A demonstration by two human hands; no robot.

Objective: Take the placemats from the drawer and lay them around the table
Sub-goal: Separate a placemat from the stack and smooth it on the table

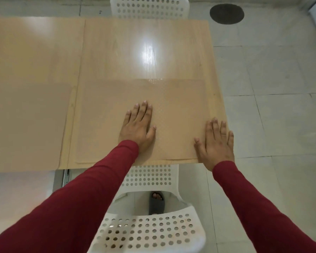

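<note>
A beige translucent placemat [175,99] lies flat on the near right part of the light wooden table [135,42], its front edge close to the table's edge. My left hand [138,126] rests flat on the middle of the mat, fingers spread. My right hand [217,141] lies flat on the mat's near right corner, reaching to the table's right edge. A second, similar mat [26,125] covers the near left part of the table. Neither hand grips anything.
A white perforated chair [150,232] stands right in front of me, tucked partly under the table. Another white chair [150,8] sits at the far side. Grey tiled floor lies to the right, with a dark round spot [226,13]. My slippered foot [157,203] shows below.
</note>
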